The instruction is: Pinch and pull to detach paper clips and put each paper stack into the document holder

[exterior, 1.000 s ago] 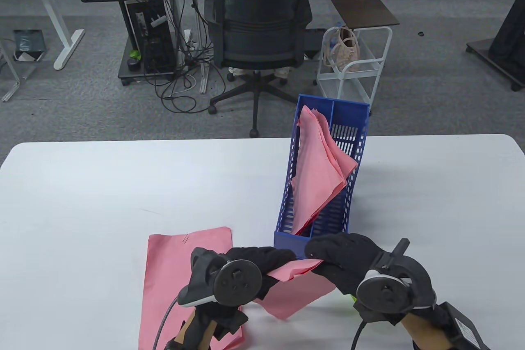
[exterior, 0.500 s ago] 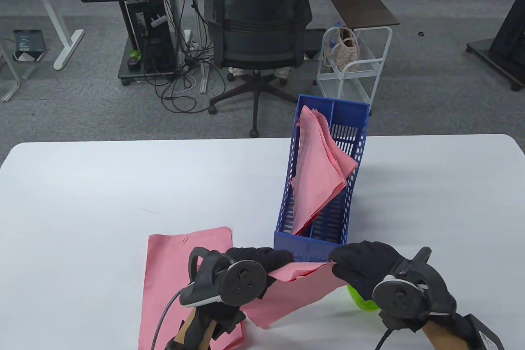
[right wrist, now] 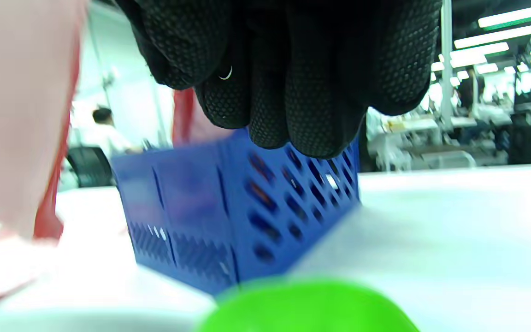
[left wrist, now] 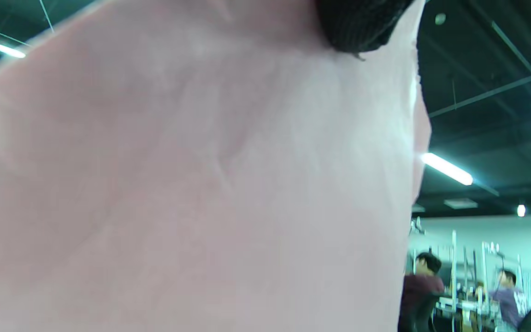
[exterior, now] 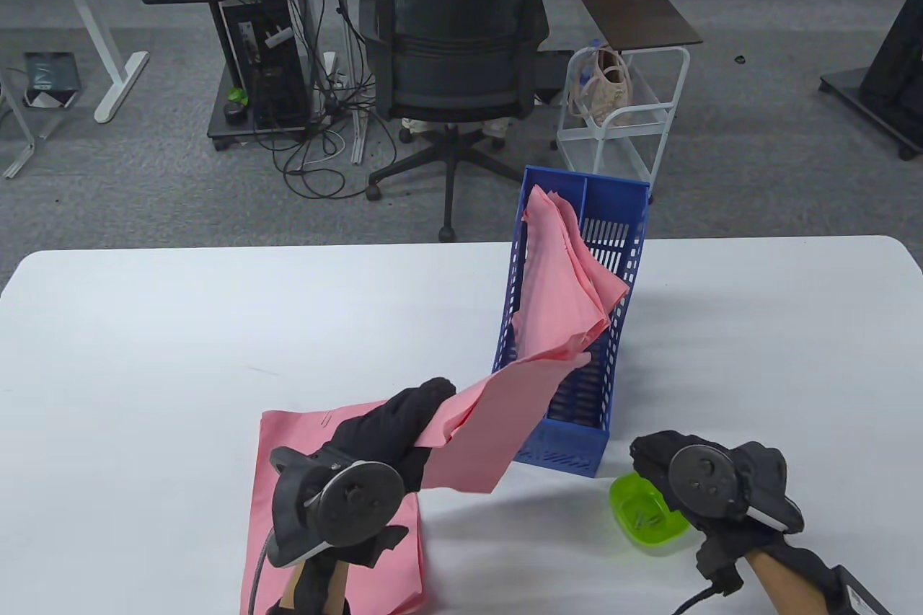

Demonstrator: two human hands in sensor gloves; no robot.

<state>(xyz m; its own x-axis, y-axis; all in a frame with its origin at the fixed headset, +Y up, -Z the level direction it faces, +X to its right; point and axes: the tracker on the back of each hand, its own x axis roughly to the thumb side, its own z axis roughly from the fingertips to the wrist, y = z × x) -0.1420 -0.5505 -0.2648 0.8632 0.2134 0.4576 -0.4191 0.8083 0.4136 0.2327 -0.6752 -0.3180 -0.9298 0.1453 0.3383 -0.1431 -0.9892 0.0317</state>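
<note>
Over the near edge of the table [exterior: 144, 326], our left hand [exterior: 389, 427] grips one end of a loose pink paper stack [exterior: 505, 406], fingers curled round it. The far end sags across the front wall of the blue document holder [exterior: 570, 449], touching the pink sheets [exterior: 562, 283] already standing in its left compartment.

We judge the stack light and floppy with no stiffness: it droops under its own weight and will likely fan or slip if pinched at one corner. Better hold is mid-edge, thumb on top, second hand under the sagging end.

Our right hand [exterior: 692, 478] hangs over the green dish [exterior: 645, 514], fingers curled. A small metal loop shows between the fingertips [right wrist: 265, 106] in the right wrist view, likely the detached clip, but we can't tell.

Another clipped stack [exterior: 303, 442] lies flat under the left hand.
</note>
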